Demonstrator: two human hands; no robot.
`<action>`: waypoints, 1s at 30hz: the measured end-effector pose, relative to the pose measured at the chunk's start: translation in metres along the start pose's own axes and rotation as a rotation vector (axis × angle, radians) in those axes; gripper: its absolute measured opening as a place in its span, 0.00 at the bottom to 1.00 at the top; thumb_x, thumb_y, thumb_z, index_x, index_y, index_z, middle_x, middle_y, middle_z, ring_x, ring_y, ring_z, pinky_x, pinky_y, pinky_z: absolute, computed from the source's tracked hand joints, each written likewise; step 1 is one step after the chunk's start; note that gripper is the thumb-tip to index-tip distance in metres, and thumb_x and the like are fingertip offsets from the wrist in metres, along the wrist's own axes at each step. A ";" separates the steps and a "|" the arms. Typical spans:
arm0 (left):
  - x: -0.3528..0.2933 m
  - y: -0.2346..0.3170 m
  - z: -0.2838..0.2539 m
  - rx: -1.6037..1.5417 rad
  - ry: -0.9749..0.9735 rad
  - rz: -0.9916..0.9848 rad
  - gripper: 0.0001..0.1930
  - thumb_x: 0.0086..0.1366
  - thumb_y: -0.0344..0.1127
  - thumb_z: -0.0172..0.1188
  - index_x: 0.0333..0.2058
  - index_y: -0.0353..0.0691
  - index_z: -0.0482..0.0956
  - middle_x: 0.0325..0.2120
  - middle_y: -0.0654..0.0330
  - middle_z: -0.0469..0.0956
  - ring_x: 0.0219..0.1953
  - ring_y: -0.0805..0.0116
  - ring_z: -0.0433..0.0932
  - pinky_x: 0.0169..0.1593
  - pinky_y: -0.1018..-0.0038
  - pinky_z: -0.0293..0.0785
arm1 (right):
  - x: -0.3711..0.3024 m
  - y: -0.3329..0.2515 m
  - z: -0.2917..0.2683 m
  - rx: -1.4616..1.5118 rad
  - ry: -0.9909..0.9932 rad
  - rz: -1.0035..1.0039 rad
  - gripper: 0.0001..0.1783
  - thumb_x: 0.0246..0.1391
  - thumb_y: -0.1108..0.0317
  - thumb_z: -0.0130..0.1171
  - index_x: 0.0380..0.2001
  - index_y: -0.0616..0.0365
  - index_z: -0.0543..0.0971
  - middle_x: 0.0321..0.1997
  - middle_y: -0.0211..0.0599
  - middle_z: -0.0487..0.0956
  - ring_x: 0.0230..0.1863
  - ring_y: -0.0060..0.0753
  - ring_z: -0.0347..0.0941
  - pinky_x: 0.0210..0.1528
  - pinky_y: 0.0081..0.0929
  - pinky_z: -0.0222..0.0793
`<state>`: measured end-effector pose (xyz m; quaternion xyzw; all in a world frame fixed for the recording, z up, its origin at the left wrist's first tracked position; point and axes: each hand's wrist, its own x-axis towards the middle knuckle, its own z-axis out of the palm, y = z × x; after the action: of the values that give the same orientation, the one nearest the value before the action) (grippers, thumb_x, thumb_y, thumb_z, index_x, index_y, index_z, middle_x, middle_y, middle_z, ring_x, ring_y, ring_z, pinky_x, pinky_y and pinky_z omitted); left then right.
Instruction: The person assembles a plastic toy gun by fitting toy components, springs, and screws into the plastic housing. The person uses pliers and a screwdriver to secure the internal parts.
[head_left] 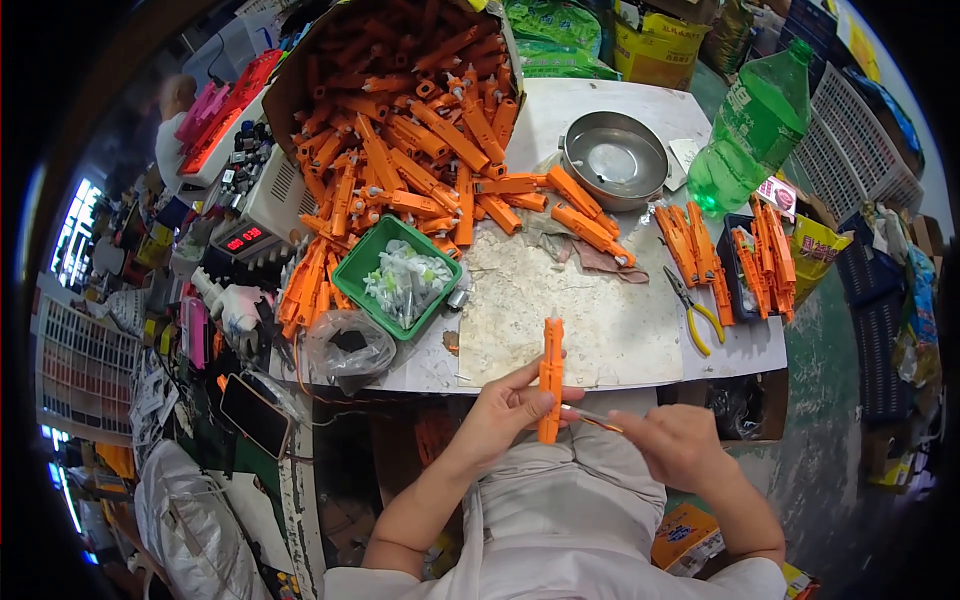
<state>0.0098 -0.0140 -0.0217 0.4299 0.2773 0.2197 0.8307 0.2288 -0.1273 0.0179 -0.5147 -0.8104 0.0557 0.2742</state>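
My left hand [508, 412] grips a long orange plastic part [551, 375] near its lower end, holding it upright above my lap at the table's near edge. My right hand [675, 445] is closed around a slim metal tool [597, 419]; its exact kind is too small to tell. The tool's tip meets the part's right side, by my left fingers. Beyond the table edge, a green plastic bin [350, 283] holds small whitish translucent pieces [408, 280]. A large heap of similar orange parts [420, 130] spills from a box at the back left.
On the right of the table lie yellow-handled pliers [697, 312] and stacked orange parts [690, 240]. A round metal bowl [615, 160] and a green bottle [750, 130] stand farther back. A plastic bag [350, 350] is front left, and a phone [256, 414] sits beside the table.
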 end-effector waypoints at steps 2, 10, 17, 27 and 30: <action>0.003 0.003 0.001 -0.052 -0.010 -0.031 0.32 0.65 0.41 0.55 0.62 0.34 0.55 0.46 0.45 0.75 0.41 0.64 0.79 0.49 0.71 0.74 | 0.008 0.007 -0.001 0.127 0.058 0.087 0.15 0.46 0.75 0.59 0.41 0.56 0.77 0.23 0.31 0.72 0.20 0.30 0.71 0.21 0.23 0.65; 0.005 -0.003 0.007 -0.183 -0.333 -0.103 0.26 0.68 0.41 0.51 0.60 0.33 0.60 0.45 0.46 0.76 0.46 0.61 0.77 0.53 0.71 0.71 | 0.052 0.039 0.023 1.246 0.082 0.732 0.13 0.54 0.65 0.60 0.40 0.60 0.75 0.27 0.28 0.76 0.18 0.12 0.63 0.18 0.14 0.59; 0.013 -0.032 0.004 0.151 0.208 0.630 0.34 0.62 0.37 0.60 0.62 0.31 0.55 0.53 0.50 0.70 0.51 0.63 0.73 0.58 0.69 0.65 | 0.050 0.002 0.069 1.422 0.273 0.952 0.13 0.58 0.59 0.57 0.36 0.59 0.74 0.21 0.26 0.72 0.12 0.11 0.57 0.16 0.13 0.56; 0.009 -0.020 -0.013 0.348 0.225 0.590 0.25 0.66 0.40 0.54 0.58 0.33 0.64 0.42 0.61 0.69 0.40 0.74 0.71 0.44 0.80 0.68 | 0.051 -0.011 0.009 0.095 0.337 0.230 0.17 0.43 0.72 0.66 0.40 0.48 0.82 0.18 0.29 0.71 0.18 0.26 0.68 0.19 0.23 0.62; 0.005 -0.018 -0.012 0.447 0.206 0.629 0.21 0.67 0.37 0.51 0.57 0.35 0.66 0.41 0.60 0.69 0.40 0.74 0.71 0.42 0.81 0.68 | 0.051 -0.013 0.001 0.015 0.289 0.214 0.17 0.43 0.70 0.66 0.40 0.47 0.82 0.17 0.28 0.69 0.17 0.24 0.67 0.18 0.23 0.61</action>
<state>0.0083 -0.0131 -0.0438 0.6396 0.2552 0.4395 0.5767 0.2011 -0.0890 0.0415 -0.5987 -0.7026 0.0160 0.3842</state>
